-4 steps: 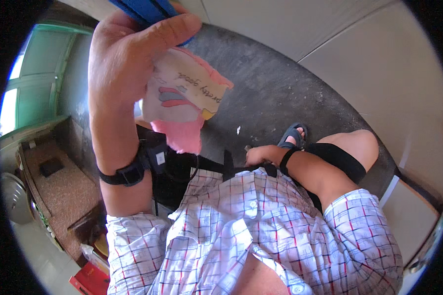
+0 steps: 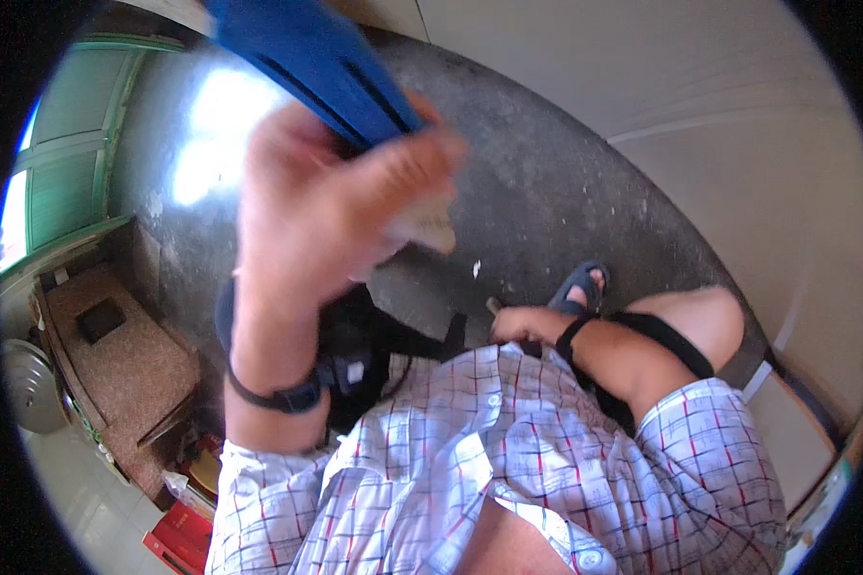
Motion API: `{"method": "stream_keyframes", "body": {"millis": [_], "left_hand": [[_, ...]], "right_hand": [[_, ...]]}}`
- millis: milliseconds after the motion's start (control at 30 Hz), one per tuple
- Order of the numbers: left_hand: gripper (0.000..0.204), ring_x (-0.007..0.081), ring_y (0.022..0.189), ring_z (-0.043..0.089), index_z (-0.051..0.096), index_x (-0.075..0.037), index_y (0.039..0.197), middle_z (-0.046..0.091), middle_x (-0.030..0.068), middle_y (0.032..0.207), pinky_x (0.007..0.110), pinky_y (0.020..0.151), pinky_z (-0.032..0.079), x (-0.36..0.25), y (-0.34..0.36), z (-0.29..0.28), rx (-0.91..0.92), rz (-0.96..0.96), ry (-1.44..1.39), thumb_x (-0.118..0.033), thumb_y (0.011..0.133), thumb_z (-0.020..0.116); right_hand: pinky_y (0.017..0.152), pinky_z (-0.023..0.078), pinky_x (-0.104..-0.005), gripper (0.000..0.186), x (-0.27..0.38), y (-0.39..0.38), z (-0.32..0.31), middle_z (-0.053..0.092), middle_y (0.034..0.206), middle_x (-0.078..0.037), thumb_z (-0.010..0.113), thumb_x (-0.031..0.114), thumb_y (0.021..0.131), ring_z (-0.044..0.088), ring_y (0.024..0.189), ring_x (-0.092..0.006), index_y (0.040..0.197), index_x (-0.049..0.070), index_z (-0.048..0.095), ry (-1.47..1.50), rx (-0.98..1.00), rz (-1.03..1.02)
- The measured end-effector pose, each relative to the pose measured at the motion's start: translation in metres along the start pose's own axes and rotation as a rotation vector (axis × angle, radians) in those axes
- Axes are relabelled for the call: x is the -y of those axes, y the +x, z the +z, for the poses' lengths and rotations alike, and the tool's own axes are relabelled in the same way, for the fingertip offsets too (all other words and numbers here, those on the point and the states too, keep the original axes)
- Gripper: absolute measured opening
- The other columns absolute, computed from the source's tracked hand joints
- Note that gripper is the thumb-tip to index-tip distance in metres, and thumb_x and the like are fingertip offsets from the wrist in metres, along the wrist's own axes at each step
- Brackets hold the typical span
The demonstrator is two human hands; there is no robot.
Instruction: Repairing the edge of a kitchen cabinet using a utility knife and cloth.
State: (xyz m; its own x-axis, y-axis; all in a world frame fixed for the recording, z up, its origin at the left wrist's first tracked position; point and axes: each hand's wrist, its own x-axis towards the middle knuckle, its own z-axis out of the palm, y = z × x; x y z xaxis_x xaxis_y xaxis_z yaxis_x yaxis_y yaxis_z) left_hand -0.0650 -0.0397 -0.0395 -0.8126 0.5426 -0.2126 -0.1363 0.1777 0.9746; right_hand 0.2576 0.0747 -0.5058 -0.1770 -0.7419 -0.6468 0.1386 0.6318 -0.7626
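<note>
My left hand (image 2: pixel 336 196) is raised at the upper left, somewhat smeared by motion. Its thumb and fingers are closed on a long, flat blue object (image 2: pixel 312 62) with dark grooves, which runs up past the top edge. Behind the hand a pale edge of a printed cloth scrap (image 2: pixel 436 230) peeks out; most of it is hidden. Low in front of my body, my right hand (image 2: pixel 520 324) is closed, with the small brownish end of something (image 2: pixel 493 305) showing at its fingers. I cannot make out what that is.
A grey floor (image 2: pixel 537 182) stretches ahead, bounded by a pale wall (image 2: pixel 662 86). To the left are a green-framed window (image 2: pixel 72 153), a brown-topped table (image 2: pixel 129 355), a round metal lid (image 2: pixel 31 383) and a red box (image 2: pixel 180 537). My sandalled foot (image 2: pixel 582 286) is beyond my right hand.
My left hand has moved right and down, bringing more of the blue object into view. The pink and white printed cloth has mostly gone out of sight behind the hand.
</note>
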Motion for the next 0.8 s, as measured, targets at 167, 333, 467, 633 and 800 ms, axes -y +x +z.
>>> {"method": "stream_keyframes", "body": {"millis": [167, 333, 467, 633, 800], "left_hand": [[0.012, 0.0187, 0.075, 0.07, 0.068, 0.0, 0.089, 0.071, 0.0072, 0.078, 0.032, 0.07, 0.056, 0.001, 0.035, -0.032, 0.148, 0.076, 0.291, -0.008, 0.087, 0.077], [0.018, 0.0323, 0.069, 0.063, 0.063, -0.002, 0.082, 0.062, 0.0139, 0.076, 0.041, 0.063, 0.05, 0.026, 0.108, -0.052, 0.354, 0.151, 0.535, -0.012, 0.077, 0.078], [0.016, 0.0394, 0.077, 0.063, 0.065, -0.006, 0.082, 0.062, 0.0169, 0.079, 0.047, 0.066, 0.05, 0.02, 0.145, -0.083, 0.551, 0.456, 0.81, -0.018, 0.078, 0.075], [0.02, 0.0391, 0.08, 0.064, 0.067, -0.008, 0.083, 0.064, 0.0162, 0.083, 0.048, 0.068, 0.051, 0.007, 0.138, -0.123, 0.681, 0.65, 1.076, -0.026, 0.078, 0.076], [0.021, 0.0276, 0.065, 0.069, 0.07, -0.003, 0.089, 0.07, 0.0133, 0.077, 0.041, 0.061, 0.056, -0.033, 0.108, -0.173, 0.757, 0.477, 0.962, -0.022, 0.081, 0.074]], "right_hand": [[0.082, 0.054, -0.045, 0.025, 0.041, 0.023, -0.033, 0.072, 0.107, -0.015, 0.059, 0.022, 0.094, 0.068, 0.095, -0.0331, 0.102, 0.003, 0.073, -0.005, -0.122, -0.303], [0.077, 0.053, -0.044, 0.022, 0.116, 0.063, -0.085, 0.071, 0.101, -0.015, 0.059, 0.02, 0.093, 0.067, 0.088, -0.0311, 0.099, 0.004, 0.072, 0.257, -0.175, -0.288], [0.073, 0.053, -0.0431, 0.02, 0.187, 0.095, -0.141, 0.07, 0.096, -0.014, 0.059, 0.019, 0.092, 0.066, 0.083, -0.0295, 0.097, 0.004, 0.072, 0.469, -0.229, -0.243], [0.067, 0.052, -0.042, 0.018, 0.248, 0.144, -0.189, 0.069, 0.09, -0.013, 0.06, 0.017, 0.091, 0.065, 0.077, -0.0275, 0.095, 0.005, 0.072, 0.714, -0.363, -0.156], [0.062, 0.051, -0.0409, 0.015, 0.293, 0.162, -0.216, 0.068, 0.084, -0.012, 0.06, 0.016, 0.09, 0.065, 0.071, -0.0255, 0.092, 0.005, 0.071, 0.914, -0.494, -0.074]]}}
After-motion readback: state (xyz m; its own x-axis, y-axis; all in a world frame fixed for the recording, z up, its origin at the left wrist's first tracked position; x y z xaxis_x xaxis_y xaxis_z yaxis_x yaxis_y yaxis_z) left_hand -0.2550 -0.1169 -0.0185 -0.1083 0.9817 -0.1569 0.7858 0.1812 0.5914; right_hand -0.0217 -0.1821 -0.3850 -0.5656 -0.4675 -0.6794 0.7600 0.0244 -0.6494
